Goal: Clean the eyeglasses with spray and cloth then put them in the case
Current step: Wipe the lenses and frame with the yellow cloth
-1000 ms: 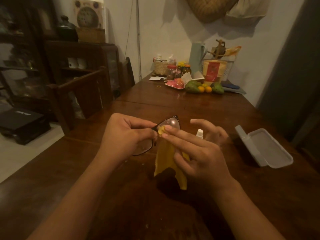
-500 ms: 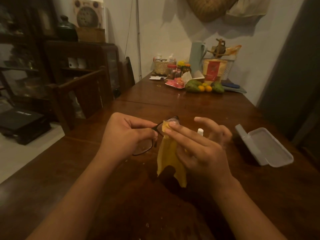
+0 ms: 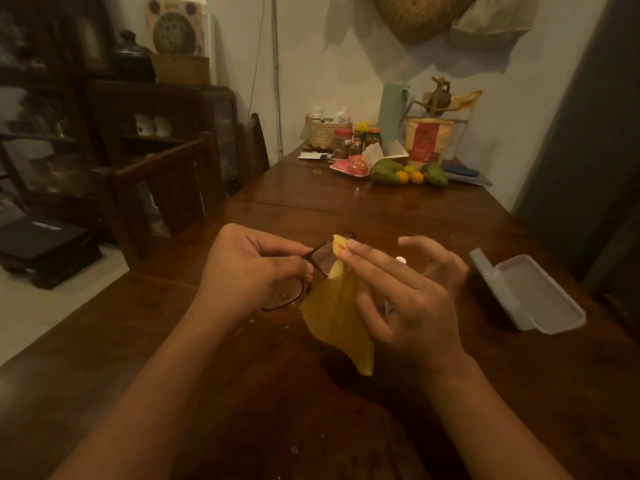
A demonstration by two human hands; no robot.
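Item under inspection: the eyeglasses (image 3: 313,268), dark-framed, held in the air above the wooden surface (image 3: 346,209), between both hands and not in contact with it.

Left hand (image 3: 256,268): fingers curled, thumb and forefinger pinching the frame near the bridge. One lens rises toward the right hand. The other sits low, partly hidden beneath the left hand's knuckles.

Right hand (image 3: 412,299): one straight finger holds a fold of the yellow cloth (image 3: 336,320) against the upper edge of the raised lens. The thumb cannot be seen behind the cloth. The outer fingers are lifted and spread apart, touching nothing. The rest of the cloth hangs loose below the lens, its lower corner close to the surface.

Spray bottle (image 3: 400,259): only its white cap shows, behind the right hand's fingers; the body is hidden.

Case (image 3: 530,292): grey, lid open, lying on the surface to the right of the right hand, apart from it and from the eyeglasses. Nothing is seen inside.

Far end of the surface, against the wall: green and orange fruit (image 3: 405,174), jars (image 3: 356,140), a woven basket (image 3: 323,133) and a pale jug (image 3: 393,112).
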